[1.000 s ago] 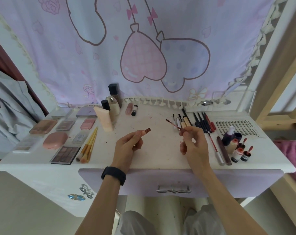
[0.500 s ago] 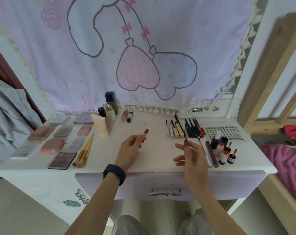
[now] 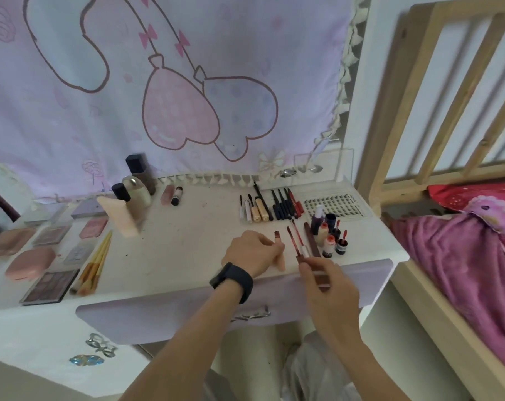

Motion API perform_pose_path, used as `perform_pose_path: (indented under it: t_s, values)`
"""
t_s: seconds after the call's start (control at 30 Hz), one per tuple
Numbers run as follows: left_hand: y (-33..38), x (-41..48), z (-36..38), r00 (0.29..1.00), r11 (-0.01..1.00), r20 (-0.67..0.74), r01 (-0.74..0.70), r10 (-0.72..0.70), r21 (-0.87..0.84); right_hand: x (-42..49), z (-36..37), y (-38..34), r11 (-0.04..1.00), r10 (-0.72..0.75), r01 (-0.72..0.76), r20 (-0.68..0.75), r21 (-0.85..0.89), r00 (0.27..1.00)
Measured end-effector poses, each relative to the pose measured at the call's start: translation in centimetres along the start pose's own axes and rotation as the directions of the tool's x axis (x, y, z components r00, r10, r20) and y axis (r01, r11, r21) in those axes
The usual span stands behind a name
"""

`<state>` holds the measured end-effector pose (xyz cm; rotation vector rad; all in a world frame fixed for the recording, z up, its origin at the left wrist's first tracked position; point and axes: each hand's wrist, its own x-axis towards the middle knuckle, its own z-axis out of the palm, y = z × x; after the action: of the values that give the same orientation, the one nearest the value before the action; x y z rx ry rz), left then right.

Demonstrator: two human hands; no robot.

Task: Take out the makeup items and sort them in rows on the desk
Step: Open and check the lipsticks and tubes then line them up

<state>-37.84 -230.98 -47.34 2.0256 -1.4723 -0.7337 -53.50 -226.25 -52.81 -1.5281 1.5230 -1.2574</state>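
Place: home bedroom, vanity corner.
Surface: white dressing desk (image 3: 170, 256) under the left hand (image 3: 254, 253) and right hand (image 3: 329, 287); lilac drawer (image 3: 164, 311) below the wrists.
Beyond the hands: pastel cartoon curtain (image 3: 158, 82) (hearts, bows).
Right of the right hand: wooden bed frame (image 3: 453, 82), pink bedding (image 3: 462, 270).
Left of the left hand: eyeshadow palette (image 3: 50, 286), compact (image 3: 30, 266), brushes (image 3: 96, 261).

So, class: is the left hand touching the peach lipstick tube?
Touching. The head view shows the left hand gripping the peach lipstick tube, fingers curled round it.
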Motion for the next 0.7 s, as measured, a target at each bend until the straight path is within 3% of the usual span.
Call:
perform_pose_path:
  t_s: [0.13, 0.37, 0.7]
  values:
    - [0.2, -0.3, 0.3, 0.999, 0.998, -0.033, 0.027, -0.025, 0.062, 1.0, 0.2, -0.3, 0.984, -0.071, 0.061, -0.056, -0.168, 0.996]
    - [-0.4, -0.8, 0.3, 0.999, 0.994, -0.049, 0.012, -0.007, 0.107, 1.8, 1.8, -1.3, 0.897, -0.144, 0.125, -0.012, -0.424, 0.989]
    - [-0.9, -1.1, -0.1, 1.000, 0.998, 0.010, -0.006, 0.005, 0.061, 1.7, 2.7, -1.1, 0.887, -0.227, 0.201, -0.014, -0.416, 0.974]
